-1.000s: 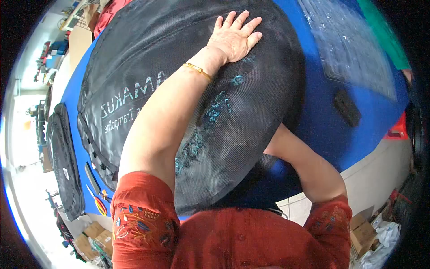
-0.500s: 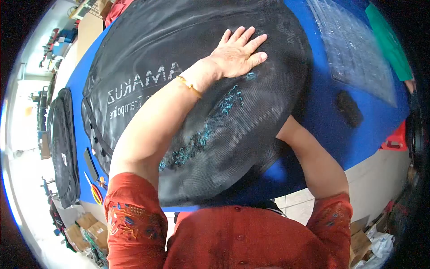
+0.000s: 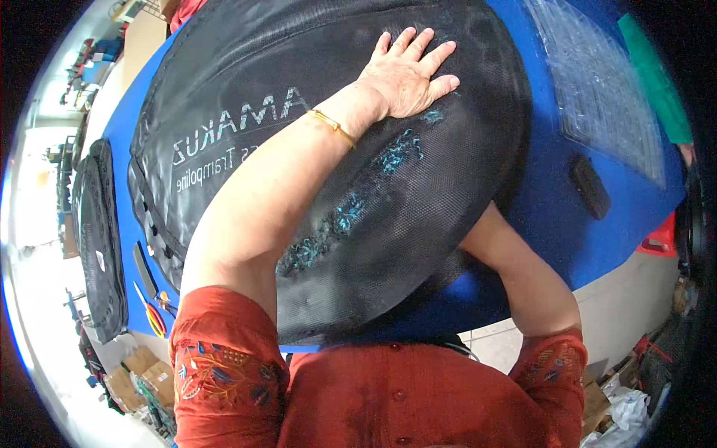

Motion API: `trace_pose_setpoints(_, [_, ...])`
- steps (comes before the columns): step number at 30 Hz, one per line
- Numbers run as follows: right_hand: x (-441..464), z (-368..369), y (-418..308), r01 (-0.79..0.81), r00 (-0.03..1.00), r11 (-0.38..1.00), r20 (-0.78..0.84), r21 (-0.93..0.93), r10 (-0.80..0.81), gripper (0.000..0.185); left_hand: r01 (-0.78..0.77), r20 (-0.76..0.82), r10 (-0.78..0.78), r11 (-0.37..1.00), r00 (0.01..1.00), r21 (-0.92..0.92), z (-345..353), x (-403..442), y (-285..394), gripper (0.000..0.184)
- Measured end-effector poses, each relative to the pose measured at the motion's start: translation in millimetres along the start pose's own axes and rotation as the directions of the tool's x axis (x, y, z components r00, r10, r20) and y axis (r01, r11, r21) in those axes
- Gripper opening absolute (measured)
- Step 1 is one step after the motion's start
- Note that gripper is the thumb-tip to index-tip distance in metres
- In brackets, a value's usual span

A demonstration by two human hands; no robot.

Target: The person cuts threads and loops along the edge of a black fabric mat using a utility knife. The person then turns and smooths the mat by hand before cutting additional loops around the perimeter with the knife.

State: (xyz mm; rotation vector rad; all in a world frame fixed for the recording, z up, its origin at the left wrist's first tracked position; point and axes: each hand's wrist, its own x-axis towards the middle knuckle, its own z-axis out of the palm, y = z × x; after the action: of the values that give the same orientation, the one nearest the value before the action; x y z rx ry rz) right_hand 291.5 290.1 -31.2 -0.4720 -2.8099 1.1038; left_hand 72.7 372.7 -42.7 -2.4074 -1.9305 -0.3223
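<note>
A large round black trampoline mat (image 3: 448,187) lies in front of me, printed with pale lettering (image 3: 239,123) that includes the word "Trampoline". Clumps of turquoise thread (image 3: 399,151) run in a slanting line across its mesh. My left hand (image 3: 409,75) rests flat on the mat's upper part, fingers spread, just beyond the last clump. My right forearm (image 3: 515,257) reaches underneath the mat's near right edge, so the mat hides that hand and its fingers.
The mat lies on a blue-covered table (image 3: 553,239). To the right are a black brush-like block (image 3: 590,187), clear plastic sheeting (image 3: 597,97) and a green sheet (image 3: 657,82). Scissors (image 3: 151,313) and a dark flat strip (image 3: 144,270) lie left, near a folded black bundle (image 3: 101,239).
My left hand has shifted slightly up and to the right in view, along with the thread clumps beneath it. The right forearm remains under the mat.
</note>
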Motion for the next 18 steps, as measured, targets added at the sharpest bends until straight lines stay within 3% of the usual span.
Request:
trace_pose_setpoints(2, [2.6, 24.0, 24.1, 0.070, 0.962, 0.957, -0.272, 0.281, 0.009, 0.051, 0.003, 0.001, -0.003, 1.000, 1.000, 0.007, -1.5, 0.1, 0.9, 0.074])
trace_pose_setpoints(3, [5.4, 31.2, 29.0, 0.072, 0.962, 0.957, -0.271, 0.280, 0.007, 0.051, 0.004, 0.001, -0.004, 1.000, 1.000, 0.009, -0.4, 1.1, 0.5, 0.074])
trace_pose_setpoints(5, [9.3, 40.8, 31.3, 0.122, 0.891, 0.989, -0.447, 0.078, -0.074, 0.047, 0.007, -0.010, -0.007, 1.000, 1.000, -0.002, 0.8, 0.4, 0.6, 0.074])
trace_pose_setpoints(6, [9.8, 36.9, 31.6, 0.123, 0.892, 0.989, -0.445, 0.077, -0.076, 0.047, 0.009, -0.012, -0.010, 1.000, 1.000, -0.003, 1.7, 0.0, 0.1, 0.074])
trace_pose_setpoints(8, [10.4, 23.0, 34.1, 0.085, 0.944, 0.906, -0.326, 0.415, 0.061, 0.048, 0.007, -0.016, -0.007, 1.000, 1.000, 0.010, 2.6, 0.6, -0.1, 0.074])
trace_pose_setpoints(11, [15.4, 23.3, 45.0, 0.128, 0.949, 0.927, -0.314, 0.352, -0.012, 0.048, 0.010, -0.012, -0.010, 1.000, 1.000, 0.010, 2.1, 0.8, 0.1, 0.074])
trace_pose_setpoints(14, [16.8, 32.0, 55.1, 0.196, 0.942, 0.894, -0.331, 0.404, -0.057, 0.046, 0.006, -0.023, -0.006, 1.000, 1.000, 0.022, 2.9, 0.2, -0.3, 0.073])
trace_pose_setpoints(18, [10.1, 18.0, 24.5, 0.147, 0.951, 0.924, -0.307, 0.353, -0.034, 0.045, 0.012, -0.026, -0.011, 1.000, 1.000, 0.018, 1.0, -1.1, 0.4, 0.073])
